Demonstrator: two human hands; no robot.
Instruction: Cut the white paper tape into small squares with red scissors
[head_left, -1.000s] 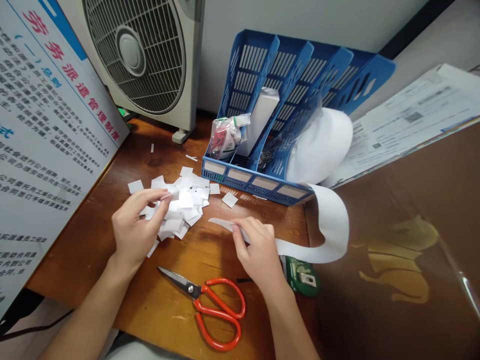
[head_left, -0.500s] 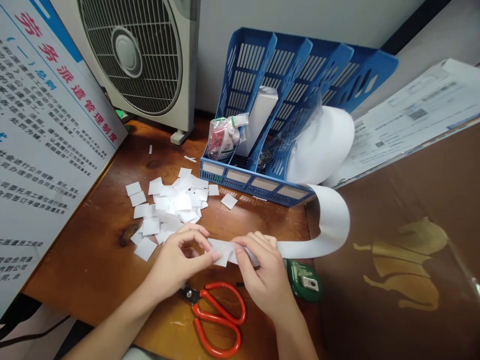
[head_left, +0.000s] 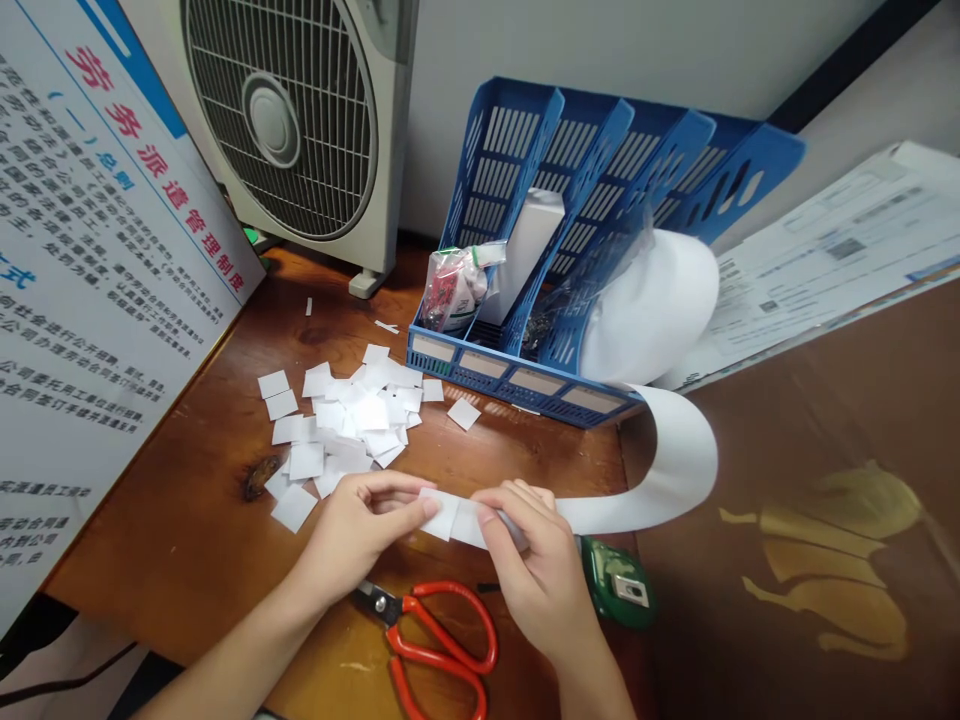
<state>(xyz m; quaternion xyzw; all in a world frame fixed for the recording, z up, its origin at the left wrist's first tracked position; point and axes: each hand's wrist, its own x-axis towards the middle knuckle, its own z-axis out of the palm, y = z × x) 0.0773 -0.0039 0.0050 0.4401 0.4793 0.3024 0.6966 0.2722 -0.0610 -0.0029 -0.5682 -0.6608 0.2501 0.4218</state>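
Observation:
A long white strip (head_left: 622, 513) curls down from the white roll (head_left: 652, 305) in the blue file rack. My right hand (head_left: 536, 560) grips the strip between thumb and fingers. My left hand (head_left: 375, 520) pinches a white square (head_left: 437, 513) at the strip's free end. A line crosses there; whether the square is a loose piece or part of the strip I cannot tell. Red-handled scissors (head_left: 442, 630) lie below my hands, their blades partly under my left wrist. A green tape measure (head_left: 619, 583) sits just right of my right hand.
A pile of white squares (head_left: 360, 410) covers the table's left-middle. The blue file rack (head_left: 525, 375) stands behind, holding a plastic bag (head_left: 454, 290) and a white box (head_left: 529, 245). A fan (head_left: 300, 120) stands at the back, a printed board (head_left: 112, 250) at left.
The small piece at the strip's end has swung from a tilted, overlapping position to lie in line with the strip. Both hands keep their hold, and the whole view has shifted slightly.

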